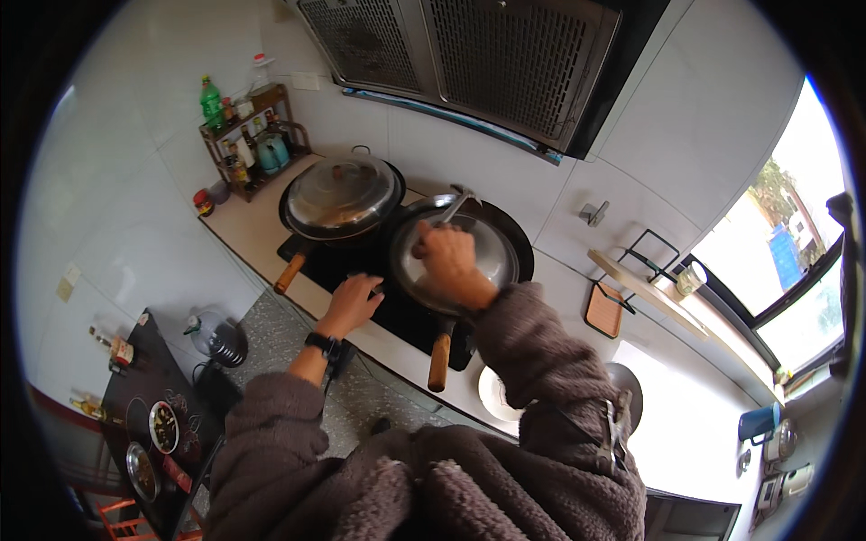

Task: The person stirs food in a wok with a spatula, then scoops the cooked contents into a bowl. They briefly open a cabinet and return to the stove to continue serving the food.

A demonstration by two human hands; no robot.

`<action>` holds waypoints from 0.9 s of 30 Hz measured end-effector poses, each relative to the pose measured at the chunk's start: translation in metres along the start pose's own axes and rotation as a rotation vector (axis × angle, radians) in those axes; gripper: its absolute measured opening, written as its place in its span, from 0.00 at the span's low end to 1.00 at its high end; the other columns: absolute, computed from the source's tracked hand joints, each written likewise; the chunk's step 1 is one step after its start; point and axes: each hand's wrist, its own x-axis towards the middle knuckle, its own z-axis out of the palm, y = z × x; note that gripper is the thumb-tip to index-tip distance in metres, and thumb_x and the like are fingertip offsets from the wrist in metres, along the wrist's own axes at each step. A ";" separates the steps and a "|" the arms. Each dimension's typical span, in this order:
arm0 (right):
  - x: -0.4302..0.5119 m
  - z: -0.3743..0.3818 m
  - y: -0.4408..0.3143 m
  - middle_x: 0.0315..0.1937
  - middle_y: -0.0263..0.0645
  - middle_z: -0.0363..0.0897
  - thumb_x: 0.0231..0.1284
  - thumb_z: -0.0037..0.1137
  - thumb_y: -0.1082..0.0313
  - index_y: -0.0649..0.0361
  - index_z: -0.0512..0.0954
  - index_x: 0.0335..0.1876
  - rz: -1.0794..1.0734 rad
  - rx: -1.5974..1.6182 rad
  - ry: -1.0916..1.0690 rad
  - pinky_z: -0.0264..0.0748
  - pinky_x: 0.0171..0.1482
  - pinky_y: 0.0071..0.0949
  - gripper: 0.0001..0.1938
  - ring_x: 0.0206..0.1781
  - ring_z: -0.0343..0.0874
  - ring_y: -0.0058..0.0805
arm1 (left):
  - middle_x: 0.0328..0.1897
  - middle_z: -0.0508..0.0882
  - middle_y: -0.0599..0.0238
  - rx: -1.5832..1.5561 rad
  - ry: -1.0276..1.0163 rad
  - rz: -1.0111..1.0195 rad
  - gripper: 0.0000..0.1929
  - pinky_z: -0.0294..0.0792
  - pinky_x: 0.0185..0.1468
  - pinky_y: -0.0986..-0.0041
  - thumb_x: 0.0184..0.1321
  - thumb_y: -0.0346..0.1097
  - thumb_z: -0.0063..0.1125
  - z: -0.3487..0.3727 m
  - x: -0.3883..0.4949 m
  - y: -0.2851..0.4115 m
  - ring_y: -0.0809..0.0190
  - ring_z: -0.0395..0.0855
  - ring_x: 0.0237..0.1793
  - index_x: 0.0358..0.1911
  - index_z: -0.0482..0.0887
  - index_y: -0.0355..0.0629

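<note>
My right hand (446,253) is closed above a metal lid (497,253) on the right-hand wok. A metal-shafted cooking utensil (455,206) runs from this fist toward the wok's back rim. The fist hides the middle of the lid, so any knob there is out of sight. A wooden handle (439,358) juts from the wok toward me. Over the front part of the black hob (399,324) hovers my left hand (353,301), fingers apart and holding nothing; I cannot tell whether it touches the hob. Left of the fist, a second wok (289,226) wears a domed metal lid (338,203).
A range hood (500,61) overhangs the hob. Bottles and jars fill a small rack (254,186) in the back left corner. A white plate (497,392) lies near my right sleeve. At lower left stands a dark table (152,345) with dishes; a large clear bottle (220,341) is beside it.
</note>
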 end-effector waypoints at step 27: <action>-0.266 -0.179 0.004 0.25 0.40 0.80 0.69 0.47 0.59 0.64 0.76 0.46 0.833 0.762 1.148 0.74 0.22 0.18 0.15 0.23 0.79 0.21 | 0.29 0.85 0.49 -0.276 0.185 0.246 0.09 0.76 0.40 0.59 0.52 0.36 0.62 0.042 0.241 0.040 0.44 0.84 0.34 0.32 0.83 0.38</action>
